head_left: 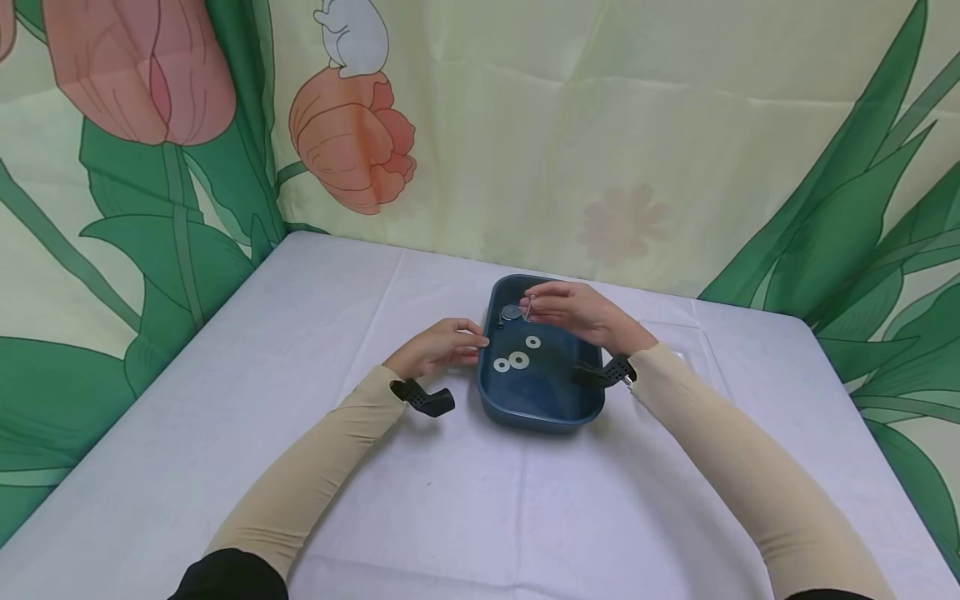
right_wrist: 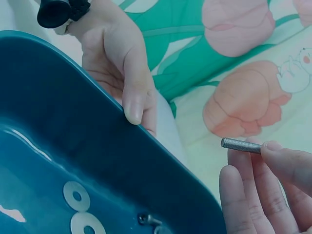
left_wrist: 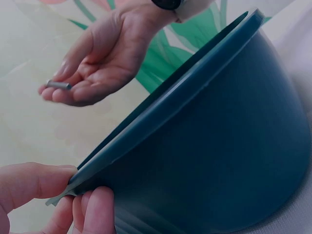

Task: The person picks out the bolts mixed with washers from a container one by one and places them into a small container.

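On a white table (head_left: 300, 375), a person's left hand (head_left: 438, 346) pinches the rim of a blue tub (head_left: 540, 400), thumb inside. The right hand (head_left: 581, 312), over the tub, pinches a threaded rod (right_wrist: 241, 145) between thumb and fingers. Only the wrist views show the rod's threads; three washers (head_left: 517, 359) lie inside the tub.

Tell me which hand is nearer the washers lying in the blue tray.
Left. The left hand grips the blue tray's rim right beside the washers. The right hand is raised over the tray's far end, pinching a threaded rod.
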A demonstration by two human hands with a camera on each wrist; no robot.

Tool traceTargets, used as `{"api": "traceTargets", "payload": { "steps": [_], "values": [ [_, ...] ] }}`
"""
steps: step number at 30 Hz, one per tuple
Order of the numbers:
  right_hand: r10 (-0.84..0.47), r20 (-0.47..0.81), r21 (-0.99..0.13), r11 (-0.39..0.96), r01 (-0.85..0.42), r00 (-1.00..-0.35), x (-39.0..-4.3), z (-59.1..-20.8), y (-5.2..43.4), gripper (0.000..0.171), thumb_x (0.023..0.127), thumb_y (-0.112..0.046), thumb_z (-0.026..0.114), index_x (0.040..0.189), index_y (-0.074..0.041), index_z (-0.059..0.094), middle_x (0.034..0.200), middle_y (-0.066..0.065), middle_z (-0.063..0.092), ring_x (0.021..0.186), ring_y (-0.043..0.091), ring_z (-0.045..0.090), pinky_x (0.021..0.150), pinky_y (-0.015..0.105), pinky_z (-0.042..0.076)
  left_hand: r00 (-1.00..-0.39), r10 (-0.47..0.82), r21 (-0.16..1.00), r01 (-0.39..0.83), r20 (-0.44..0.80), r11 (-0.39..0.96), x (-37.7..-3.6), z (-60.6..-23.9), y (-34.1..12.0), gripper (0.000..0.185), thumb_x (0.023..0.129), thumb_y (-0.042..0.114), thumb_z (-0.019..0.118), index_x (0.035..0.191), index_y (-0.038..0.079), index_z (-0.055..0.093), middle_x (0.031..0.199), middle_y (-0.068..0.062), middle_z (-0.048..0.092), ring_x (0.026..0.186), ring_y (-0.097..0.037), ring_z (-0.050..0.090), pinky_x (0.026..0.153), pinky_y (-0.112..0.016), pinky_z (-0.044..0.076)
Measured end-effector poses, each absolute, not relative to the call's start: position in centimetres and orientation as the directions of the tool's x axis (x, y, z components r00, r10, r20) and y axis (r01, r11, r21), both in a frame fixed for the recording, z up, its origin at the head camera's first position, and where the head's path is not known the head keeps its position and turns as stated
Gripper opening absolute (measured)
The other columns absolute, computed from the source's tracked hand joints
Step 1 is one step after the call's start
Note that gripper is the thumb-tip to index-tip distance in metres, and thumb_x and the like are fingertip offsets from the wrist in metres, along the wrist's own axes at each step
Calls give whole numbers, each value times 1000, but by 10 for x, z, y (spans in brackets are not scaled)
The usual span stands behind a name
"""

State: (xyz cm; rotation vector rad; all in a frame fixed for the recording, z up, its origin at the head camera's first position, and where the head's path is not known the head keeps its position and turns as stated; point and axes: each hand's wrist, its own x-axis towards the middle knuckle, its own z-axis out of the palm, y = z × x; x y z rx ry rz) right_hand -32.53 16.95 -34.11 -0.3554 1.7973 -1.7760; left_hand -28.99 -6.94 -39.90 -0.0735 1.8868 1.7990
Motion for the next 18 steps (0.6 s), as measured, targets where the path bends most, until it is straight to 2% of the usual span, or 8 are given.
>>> {"api": "traceTargets", "payload": {
  "steps": [6,9,14,18],
  "values": [
    [-548,-217,-975,90,201,-808,-321,-335,182,26,93,-4,55,118,2,57,104,2,69,100,13,65,88,22,54,-860,314,915,-389,-404,110,-289,-399,-69,13,90,6,60,101,4,53,95,-4,58,73,-8,59,68,-17,55],
    [-539,-221,-975,104,196,-813,-319,-331,188,25,93,-4,55,117,0,58,105,1,69,100,12,65,88,21,53,-859,315,914,-391,-404,106,-289,-399,-68,14,90,6,60,102,4,52,96,-4,57,73,-8,59,67,-16,55],
    [-528,-224,-975,123,187,-819,-316,-324,198,18,92,-4,56,105,-11,66,102,-3,70,97,10,66,87,20,54,-859,312,913,-395,-406,102,-290,-399,-68,15,90,6,60,103,4,52,94,-4,57,72,-8,58,66,-16,55],
    [-525,-219,-976,123,181,-822,-312,-317,205,19,92,-4,57,98,-17,69,100,-2,70,95,10,67,86,20,54,-859,308,912,-395,-410,111,-290,-400,-69,15,90,6,60,103,4,53,94,-3,57,72,-8,58,66,-16,55]
  ]
}}
